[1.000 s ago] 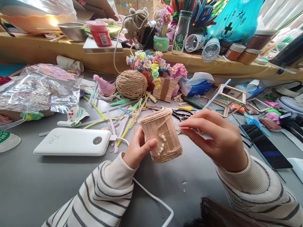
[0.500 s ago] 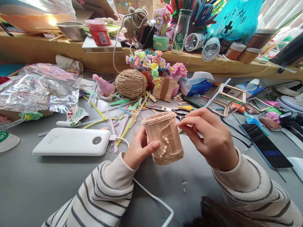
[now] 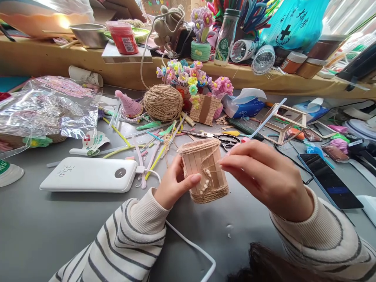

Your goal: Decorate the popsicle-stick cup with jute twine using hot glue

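Holding a small cup of pale wooden craft sticks bound with jute twine (image 3: 202, 164) low over the grey counter (image 3: 44, 231), the left hand (image 3: 173, 184) has its grip closed on the cup's left side, with the thumb across the front. Whether the cup's base touches the counter, I cannot tell.

The right hand (image 3: 266, 176) brings its fingertips (image 3: 225, 165) together against the cup's right wall. Whether this grip pinches something small or only presses, I cannot tell.

A curl of thin twine with small white beads (image 3: 207, 178) lies on the cup's front. In my judgement the danger is there: too strong a push from the right could loosen the sticks or shift the beaded curl. The cup leans and is held at one side only, so it could slip onto the white cable (image 3: 190, 246) near the white power bank (image 3: 88, 174).
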`<state>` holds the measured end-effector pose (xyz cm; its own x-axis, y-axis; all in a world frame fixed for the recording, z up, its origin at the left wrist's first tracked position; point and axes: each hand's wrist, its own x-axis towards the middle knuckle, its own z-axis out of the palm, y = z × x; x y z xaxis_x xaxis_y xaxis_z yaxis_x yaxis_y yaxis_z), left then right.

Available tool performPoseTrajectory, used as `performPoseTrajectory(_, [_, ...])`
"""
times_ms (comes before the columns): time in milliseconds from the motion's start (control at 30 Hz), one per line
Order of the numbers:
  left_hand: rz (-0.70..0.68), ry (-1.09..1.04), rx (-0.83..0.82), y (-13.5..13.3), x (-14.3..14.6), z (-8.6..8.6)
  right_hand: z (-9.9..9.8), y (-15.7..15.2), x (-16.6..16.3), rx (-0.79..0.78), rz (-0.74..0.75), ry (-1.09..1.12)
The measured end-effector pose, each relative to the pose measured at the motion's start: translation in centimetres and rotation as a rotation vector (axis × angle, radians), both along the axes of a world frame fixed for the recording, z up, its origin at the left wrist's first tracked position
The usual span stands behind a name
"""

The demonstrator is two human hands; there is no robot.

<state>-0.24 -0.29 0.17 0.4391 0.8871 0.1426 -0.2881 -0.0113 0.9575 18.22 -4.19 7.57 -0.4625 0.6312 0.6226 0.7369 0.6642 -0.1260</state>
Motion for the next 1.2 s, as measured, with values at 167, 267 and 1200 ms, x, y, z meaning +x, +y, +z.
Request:
performPoseTrajectory(167, [-0.013, 0.028, -0.001, 0.0, 0.0, -0.2, -0.5, 0.1, -0.3, 0.048, 0.02, -0.073])
performPoseTrajectory(267, [-0.012, 0.073, -0.018, -0.1, -0.2, -0.5, -0.6, 0.1, -0.6, 0.073, 0.017, -0.105])
performPoseTrajectory(1200, [-0.031, -0.015, 0.015, -0.1, -0.2, 0.1, -1.1, 1.3, -0.1, 0.055, -0.277, -0.051])
